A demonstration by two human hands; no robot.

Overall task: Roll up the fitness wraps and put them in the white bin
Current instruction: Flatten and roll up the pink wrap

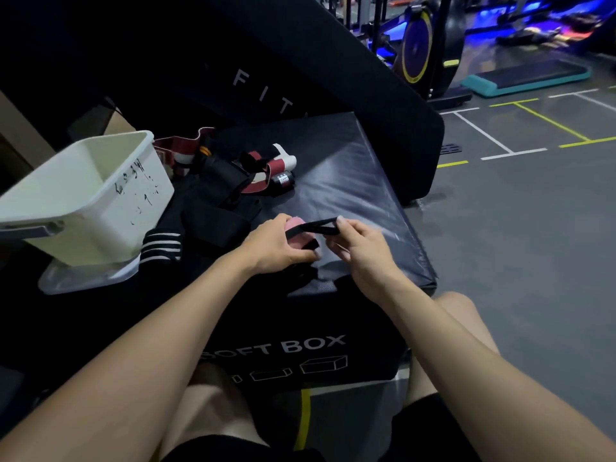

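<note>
Pink wrap roll [297, 235], partly wound, sits in the left hand [279, 245] above the near part of the black soft box [350, 181]. Fingers curl round the roll from the left and below. A black strap [316, 227] crosses over the roll's top and runs out to the right. Right hand [358, 243] pinches the free end of that strap between thumb and forefinger, just beside the roll, the strap drawn fairly straight between the two hands.

White bin [100, 198] stands on the left part of the box top, tilted toward the camera, resting on a pale lid or tray [86, 278]. Black handwriting marks its near wall. Its inside, as far as it shows, is bare pale plastic.

Loose wraps [233, 175] lie in a heap behind the hands, between bin and box centre: dark red and white bands, black pieces, a small black roll with a label [283, 181] at the heap's right edge. A black piece with white stripes [163, 246] lies just beside the bin's near corner.

Box front shows the words "SOFT BOX". A large black pad with letters "FIT" [300, 78] leans behind. Grey gym floor [516, 211] with white and yellow lines to the right; an exercise bike [423, 45] and a teal step platform [526, 76] further back. Person's bare knees below the box.
</note>
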